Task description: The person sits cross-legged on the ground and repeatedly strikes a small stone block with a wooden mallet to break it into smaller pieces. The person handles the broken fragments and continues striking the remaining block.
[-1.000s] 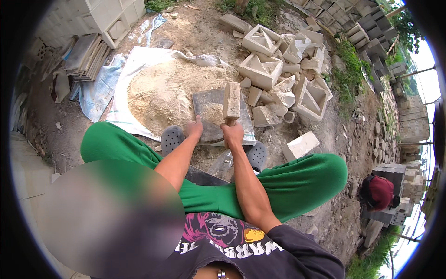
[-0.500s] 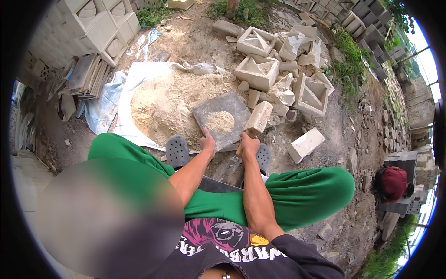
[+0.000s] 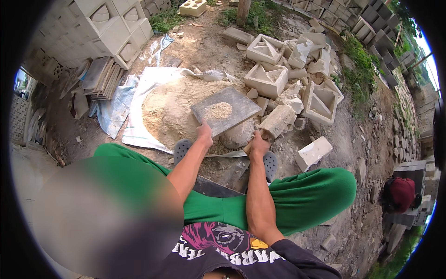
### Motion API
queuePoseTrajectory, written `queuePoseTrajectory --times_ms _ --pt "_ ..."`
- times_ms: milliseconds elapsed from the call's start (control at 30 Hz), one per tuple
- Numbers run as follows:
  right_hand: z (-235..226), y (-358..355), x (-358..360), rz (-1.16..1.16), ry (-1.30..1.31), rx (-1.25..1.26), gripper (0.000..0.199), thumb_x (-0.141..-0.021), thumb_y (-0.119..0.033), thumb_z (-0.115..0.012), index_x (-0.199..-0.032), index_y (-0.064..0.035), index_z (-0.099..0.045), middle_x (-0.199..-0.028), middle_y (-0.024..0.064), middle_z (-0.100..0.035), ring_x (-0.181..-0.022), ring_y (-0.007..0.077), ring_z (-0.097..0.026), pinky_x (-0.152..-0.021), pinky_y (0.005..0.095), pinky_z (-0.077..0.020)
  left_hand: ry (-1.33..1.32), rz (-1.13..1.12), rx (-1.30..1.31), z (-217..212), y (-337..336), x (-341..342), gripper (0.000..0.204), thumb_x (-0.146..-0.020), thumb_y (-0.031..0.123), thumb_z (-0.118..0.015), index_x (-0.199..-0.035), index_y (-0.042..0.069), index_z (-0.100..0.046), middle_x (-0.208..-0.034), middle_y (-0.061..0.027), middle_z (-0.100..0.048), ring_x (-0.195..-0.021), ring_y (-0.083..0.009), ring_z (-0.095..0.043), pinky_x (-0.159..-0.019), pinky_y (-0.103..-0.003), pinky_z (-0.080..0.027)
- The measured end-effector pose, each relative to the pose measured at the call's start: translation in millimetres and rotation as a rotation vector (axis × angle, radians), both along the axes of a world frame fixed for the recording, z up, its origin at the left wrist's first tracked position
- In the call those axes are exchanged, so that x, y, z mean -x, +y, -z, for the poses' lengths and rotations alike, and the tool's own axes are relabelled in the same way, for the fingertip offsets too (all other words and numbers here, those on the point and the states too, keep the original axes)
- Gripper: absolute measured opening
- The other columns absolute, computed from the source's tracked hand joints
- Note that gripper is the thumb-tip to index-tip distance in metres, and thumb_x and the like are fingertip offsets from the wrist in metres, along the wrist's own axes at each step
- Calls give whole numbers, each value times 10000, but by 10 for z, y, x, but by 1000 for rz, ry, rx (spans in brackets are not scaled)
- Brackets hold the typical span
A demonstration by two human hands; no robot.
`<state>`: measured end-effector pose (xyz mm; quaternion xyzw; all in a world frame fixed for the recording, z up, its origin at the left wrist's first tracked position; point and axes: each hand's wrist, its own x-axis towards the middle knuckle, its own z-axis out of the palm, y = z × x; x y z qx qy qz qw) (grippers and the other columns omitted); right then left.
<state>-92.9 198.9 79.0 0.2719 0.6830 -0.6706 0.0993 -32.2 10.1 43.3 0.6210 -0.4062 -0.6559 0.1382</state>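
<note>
My left hand [image 3: 204, 133] is closed on the near edge of a dark square board [image 3: 239, 109]. A small heap of pale sandy mix [image 3: 218, 110] lies on the board, which tilts slightly. My right hand [image 3: 259, 145] is wrapped round the short wooden handle of what looks like a mallet [image 3: 278, 121], its thick, dusty, block-like head pointing away to the right. Beyond the board spreads a heap of sand [image 3: 162, 104] on a white sheet [image 3: 134, 123]. Just below the board shows a grey rounded mound [image 3: 237, 137].
Broken cast blocks [image 3: 267, 79] are piled far right; a pale rectangular block [image 3: 314, 152] lies nearer. Stacked boards [image 3: 103, 79] lean at left beside a block wall [image 3: 88, 32]. My feet wear grey clogs [image 3: 182, 149]. A person in red [image 3: 400, 194] is at far right.
The board has turned and lifted away from my right hand, uncovering the grey mound. The mallet has moved right and tilted over. The whole view has shifted slightly.
</note>
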Motion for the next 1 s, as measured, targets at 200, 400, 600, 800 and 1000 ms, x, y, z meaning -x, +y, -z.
queuePoseTrajectory --times_ms 200,400,600,800,1000 --pt "226 -188 -114 -114 -91 -46 345 -750 -210 -742 -903 84 -648 -757 143 -676 -530 227 -648 -553 363 -548 305 -95 -139 -173 -1030 119 376 -1001 212 -468 -1183 -111 -525 -1134 -223 -621 -980 -291 -685 -771 -439 -615" --pt "350 -196 -153 -279 -200 -179 310 -743 -180 -728 -797 112 -638 -611 131 -640 -491 229 -626 -492 363 -494 547 -415 -679 -641 -1193 40 206 -929 -32 -502 -1078 -172 -484 -916 -240 -638 -687 -286 -717 -580 -317 -666" --pt "449 -271 -182 -386 -254 -129 465 -726 -251 -744 -961 140 -650 -787 178 -703 -567 250 -682 -571 374 -544 458 -340 -455 -398 -1220 12 222 -939 -13 -510 -1105 -160 -494 -986 -227 -651 -756 -296 -720 -628 -325 -666" --pt "378 -331 -195 -361 17 -3 390 -750 -212 -745 -964 101 -649 -799 144 -693 -568 214 -672 -520 357 -528 435 -264 -333 -403 -979 118 291 -950 4 -477 -1238 -18 -505 -1081 -166 -630 -855 -279 -706 -681 -377 -663" --pt "-66 -588 -160 -599 439 30 256 -780 -193 -735 -883 25 -650 -720 101 -653 -607 216 -644 -578 339 -506 496 -147 -251 -428 -887 133 293 -963 48 -443 -1227 2 -562 -1079 -164 -661 -901 -259 -706 -715 -382 -645"
